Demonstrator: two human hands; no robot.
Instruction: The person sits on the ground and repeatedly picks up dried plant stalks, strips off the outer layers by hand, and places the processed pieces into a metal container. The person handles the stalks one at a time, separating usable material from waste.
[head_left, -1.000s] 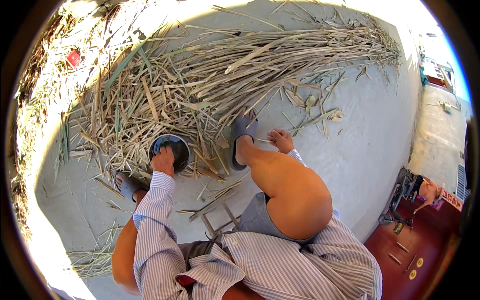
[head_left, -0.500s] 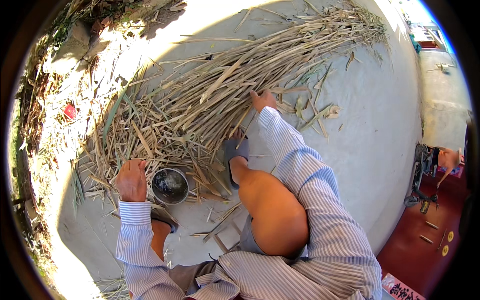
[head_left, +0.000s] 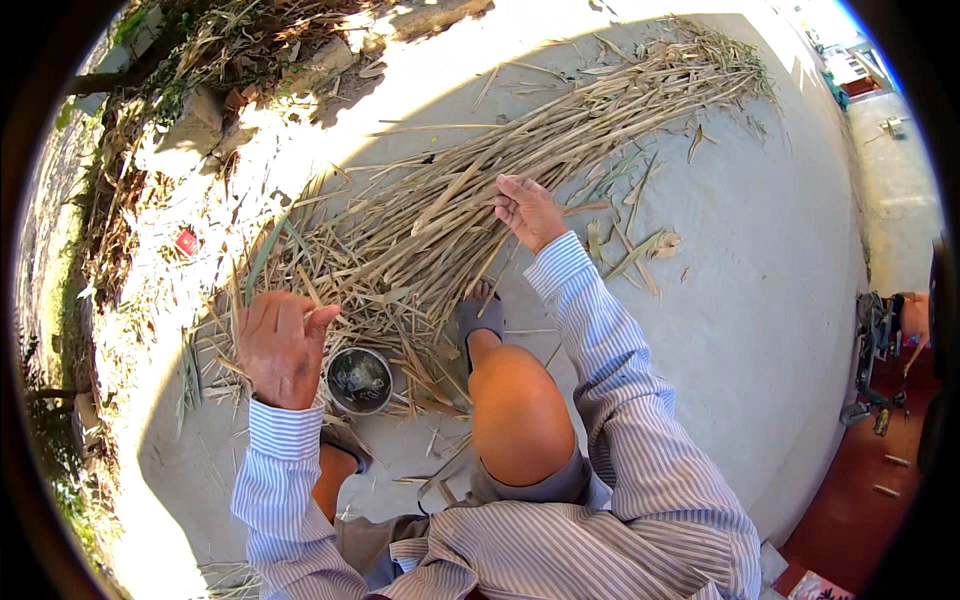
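A long heap of dry, straw-coloured stalks [head_left: 560, 125] lies across the grey floor, its cut ends spread to the left. Over the heap's near edge my right hand [head_left: 528, 212] is closed, thumb and fingers pinched. A dry stalk [head_left: 430, 222] seems to run from its fingertips toward the left, though it blends with the heap. My left hand [head_left: 280, 348] is raised above the cut ends, thumb pressed to the curled fingers. What it grips, if anything, is hidden. Close beside this hand stands a round metal bowl [head_left: 360, 380] with dark, wet-looking contents.
My sandalled foot [head_left: 480, 315] is against the heap's near edge. Loose leaves [head_left: 655, 245] lie right of my right hand. Sunlit debris and rocks [head_left: 195, 130] border the floor at left, with a small red packet [head_left: 186, 243]. A dark red floor [head_left: 850, 510] shows at lower right.
My right hand has risen off the heap's near edge and turned, its fingers now pinched. My left hand has lifted higher. The whole view has shifted slightly.
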